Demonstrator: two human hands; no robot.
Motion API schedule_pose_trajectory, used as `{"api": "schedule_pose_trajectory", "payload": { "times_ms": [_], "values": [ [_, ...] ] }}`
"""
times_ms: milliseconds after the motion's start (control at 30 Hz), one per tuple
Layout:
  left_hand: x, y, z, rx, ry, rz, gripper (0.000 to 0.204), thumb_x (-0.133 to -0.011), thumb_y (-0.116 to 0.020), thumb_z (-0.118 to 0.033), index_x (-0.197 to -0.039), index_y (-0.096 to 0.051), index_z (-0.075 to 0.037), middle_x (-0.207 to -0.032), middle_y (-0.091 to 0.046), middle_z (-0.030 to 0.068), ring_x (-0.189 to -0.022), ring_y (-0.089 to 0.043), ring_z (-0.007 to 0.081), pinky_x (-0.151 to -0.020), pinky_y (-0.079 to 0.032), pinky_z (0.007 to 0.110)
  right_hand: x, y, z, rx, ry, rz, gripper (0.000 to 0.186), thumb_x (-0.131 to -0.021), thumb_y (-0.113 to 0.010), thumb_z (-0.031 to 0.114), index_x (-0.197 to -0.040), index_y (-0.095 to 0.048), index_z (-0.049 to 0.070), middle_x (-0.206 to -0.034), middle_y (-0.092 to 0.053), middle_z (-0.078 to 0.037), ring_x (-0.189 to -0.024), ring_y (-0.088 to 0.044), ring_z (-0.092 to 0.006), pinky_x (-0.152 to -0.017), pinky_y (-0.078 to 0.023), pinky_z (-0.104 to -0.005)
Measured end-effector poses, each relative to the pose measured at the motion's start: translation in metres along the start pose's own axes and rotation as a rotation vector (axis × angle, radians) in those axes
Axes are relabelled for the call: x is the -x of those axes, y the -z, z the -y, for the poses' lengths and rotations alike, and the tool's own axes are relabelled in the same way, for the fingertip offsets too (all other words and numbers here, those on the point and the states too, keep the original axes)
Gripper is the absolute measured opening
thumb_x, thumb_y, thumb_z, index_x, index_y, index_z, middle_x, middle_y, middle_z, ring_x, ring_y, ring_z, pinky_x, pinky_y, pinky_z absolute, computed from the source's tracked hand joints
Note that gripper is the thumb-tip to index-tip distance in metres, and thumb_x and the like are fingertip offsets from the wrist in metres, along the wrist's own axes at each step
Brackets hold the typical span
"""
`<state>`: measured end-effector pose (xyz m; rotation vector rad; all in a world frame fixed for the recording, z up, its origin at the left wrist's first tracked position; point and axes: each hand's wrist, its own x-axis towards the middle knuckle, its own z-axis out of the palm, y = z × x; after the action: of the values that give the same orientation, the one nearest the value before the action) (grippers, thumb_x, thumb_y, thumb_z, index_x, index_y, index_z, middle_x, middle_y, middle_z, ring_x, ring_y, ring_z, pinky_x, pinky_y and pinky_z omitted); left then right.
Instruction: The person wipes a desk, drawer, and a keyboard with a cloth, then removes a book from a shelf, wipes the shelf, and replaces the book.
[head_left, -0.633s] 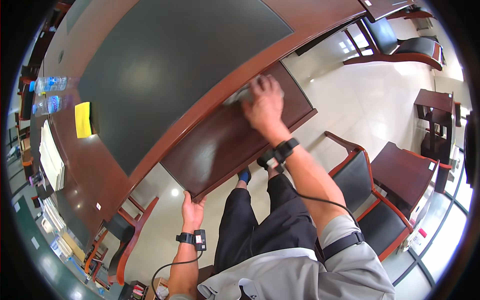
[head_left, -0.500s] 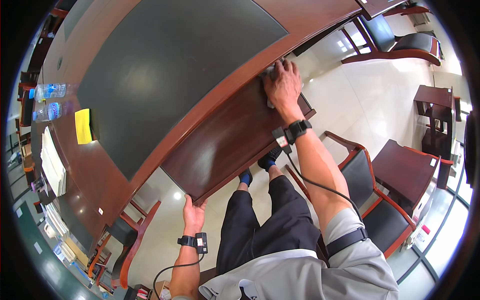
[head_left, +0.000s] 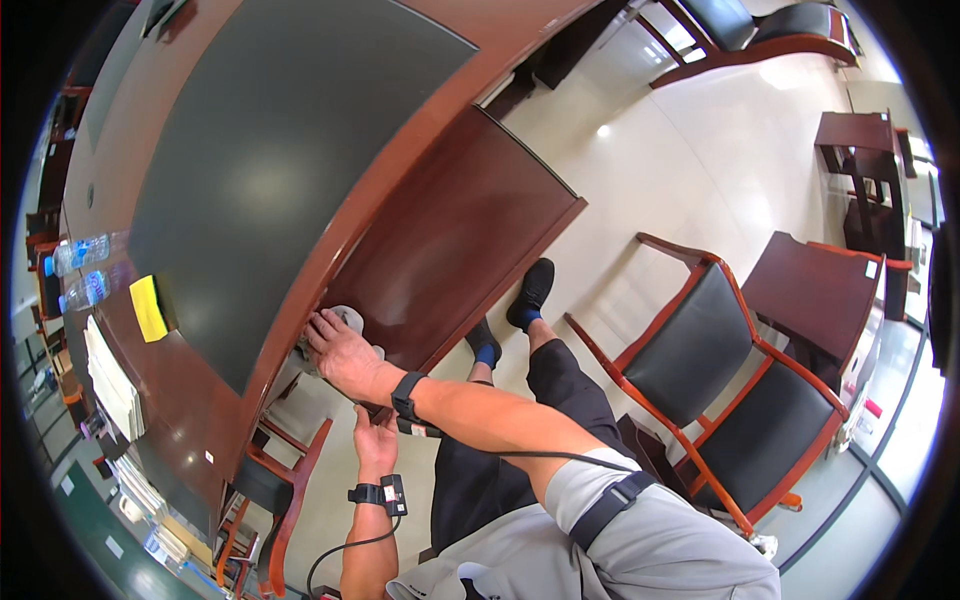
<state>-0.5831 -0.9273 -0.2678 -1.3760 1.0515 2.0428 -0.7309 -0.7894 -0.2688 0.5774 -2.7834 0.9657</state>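
Note:
A dark reddish-brown pull-out tray [head_left: 465, 225] sticks out from under the front edge of the desk [head_left: 270, 180]. On the tray's left end my right hand [head_left: 348, 360] presses a crumpled greyish-white cloth [head_left: 348, 318], fingers closed over it and close against the desk's edge. Much of the cloth is hidden beneath the hand. Below my right wrist, my left hand [head_left: 375, 447] grips the tray's near left corner. Its fingertips are partly covered by the tray and the right wrist.
Two water bottles [head_left: 80, 255], a yellow cloth [head_left: 148, 308] and a stack of papers [head_left: 115, 380] lie on the desk's left part. A black-padded wooden armchair [head_left: 690, 345] and a small table [head_left: 810, 295] stand to the right. Another chair [head_left: 285, 500] is at the lower left.
My right hand has swept with the cloth from the tray's far right end to its left end. My left hand stays at the near corner. The view has shifted a little.

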Motion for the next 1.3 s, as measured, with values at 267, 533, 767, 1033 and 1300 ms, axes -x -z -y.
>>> {"api": "schedule_pose_trajectory", "payload": {
  "times_ms": [267,533,767,1033,1300],
  "values": [
    [0.012,0.000,-0.006,-0.055,-0.006,-0.056,0.040,-0.109,-0.048,-0.037,-0.129,-0.054,-0.004,-0.125,-0.063,0.0114,-0.111,-0.063,0.0259,-0.095,-0.059,0.040,0.031,0.158,-0.147,0.140,-0.405,0.080,0.034,-0.069,-0.066,0.012,-0.101,-0.067,0.000,-0.118,-0.060,-0.018,-0.123,-0.051,-0.0378,-0.108,-0.039,-0.0520],
    [0.011,-0.012,-0.004,0.008,-0.030,-0.057,0.039,-0.109,-0.048,-0.035,-0.131,-0.052,-0.003,-0.131,-0.058,0.0125,-0.119,-0.059,0.0272,-0.103,-0.056,0.044,0.098,0.217,-0.173,0.367,-0.471,-0.056,0.043,-0.072,-0.069,0.009,-0.115,-0.068,0.012,-0.122,-0.061,-0.008,-0.119,-0.053,-0.0351,-0.101,-0.042,-0.0521],
    [0.003,0.000,0.000,-0.030,-0.028,-0.107,0.039,-0.110,-0.044,-0.038,-0.130,-0.057,-0.007,-0.133,-0.060,0.0100,-0.120,-0.060,0.0260,-0.103,-0.051,0.043,0.105,0.083,-0.004,-0.110,-0.178,0.157,0.038,-0.070,-0.071,0.013,-0.108,-0.069,0.014,-0.117,-0.062,-0.008,-0.119,-0.053,-0.0342,-0.097,-0.046,-0.0467],
    [0.014,0.001,-0.016,-0.035,0.040,0.046,0.050,-0.107,-0.044,-0.046,-0.139,-0.051,-0.008,-0.143,-0.054,0.0105,-0.134,-0.051,0.0287,-0.113,-0.042,0.047,0.108,0.083,0.009,-0.150,0.135,0.295,0.033,-0.072,-0.070,0.017,-0.104,-0.068,0.010,-0.123,-0.057,-0.010,-0.119,-0.051,-0.0323,-0.100,-0.044,-0.0462],
    [0.009,-0.009,-0.012,-0.066,0.054,0.019,0.037,-0.106,-0.055,-0.034,-0.125,-0.058,-0.002,-0.126,-0.065,0.0114,-0.111,-0.066,0.0257,-0.095,-0.060,0.039,0.137,0.267,-0.215,0.313,-0.043,0.163,0.042,-0.074,-0.068,0.009,-0.115,-0.064,0.018,-0.129,-0.055,-0.007,-0.118,-0.052,-0.0325,-0.097,-0.048,-0.0456]
  ]
}}
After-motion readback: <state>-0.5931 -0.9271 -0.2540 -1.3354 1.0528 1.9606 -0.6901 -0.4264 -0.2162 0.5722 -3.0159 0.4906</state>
